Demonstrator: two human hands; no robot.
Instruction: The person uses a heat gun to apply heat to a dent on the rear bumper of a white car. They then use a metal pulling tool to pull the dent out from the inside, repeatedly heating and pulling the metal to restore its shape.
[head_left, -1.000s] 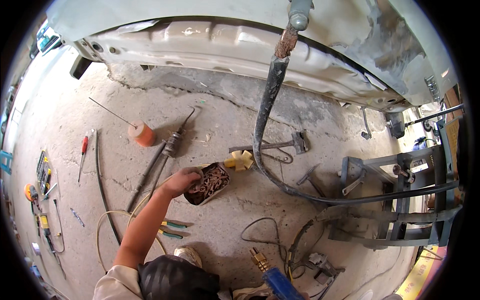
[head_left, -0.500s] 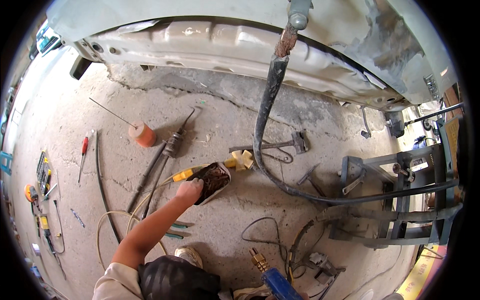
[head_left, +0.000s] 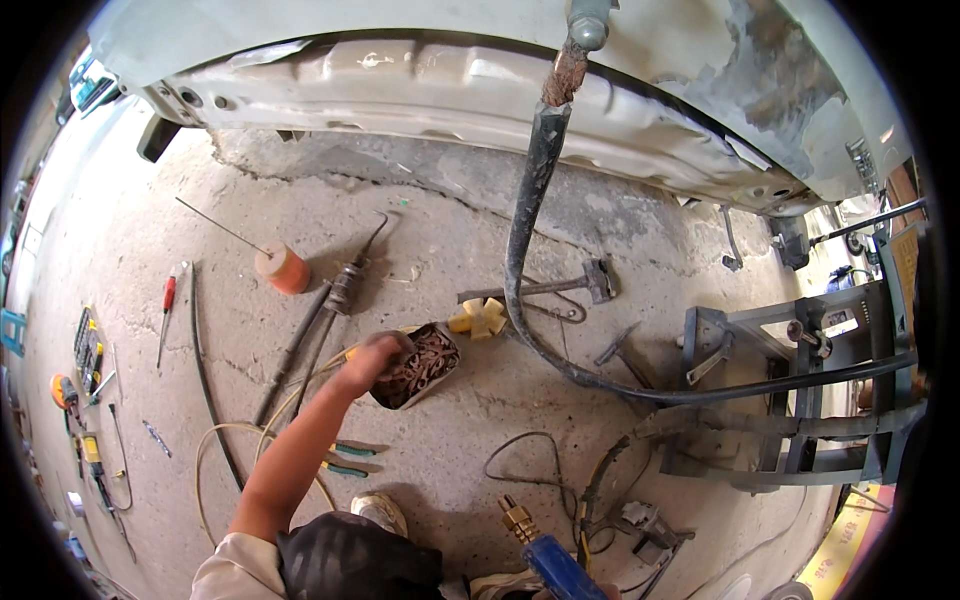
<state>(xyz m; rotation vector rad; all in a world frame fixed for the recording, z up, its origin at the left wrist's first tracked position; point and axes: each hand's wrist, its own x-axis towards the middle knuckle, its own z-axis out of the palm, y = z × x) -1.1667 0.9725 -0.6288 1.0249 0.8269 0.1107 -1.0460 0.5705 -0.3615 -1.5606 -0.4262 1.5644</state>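
Note:
My left hand (head_left: 380, 358) is at the left side of an open box (head_left: 403, 406) on the concrete floor. Its fingers bend down over the opening and are mostly hidden, so what they hold, if anything, does not show. The box has a pale wall and is full of small reddish-brown metal strips (head_left: 432, 360). A blue tool with a threaded brass tip (head_left: 556, 562), like a welding gun, points up from the lower edge. My right hand is not in view. A yellow cross-shaped piece (head_left: 483, 318) lies just beyond the box.
A thick black cable (head_left: 532, 190) hangs from a clamp on the car panel (head_left: 330, 85) and curves right to a metal frame (head_left: 790, 430). A hammer (head_left: 597, 281), slide puller (head_left: 346, 288), orange cylinder (head_left: 284, 270), green-handled pliers (head_left: 352, 460) and a red screwdriver (head_left: 169, 292) lie about.
My left hand has turned over and shifted slightly up at the box's left side. The box opening looks brighter, and its strips show more clearly. The blue tool stays about where it was.

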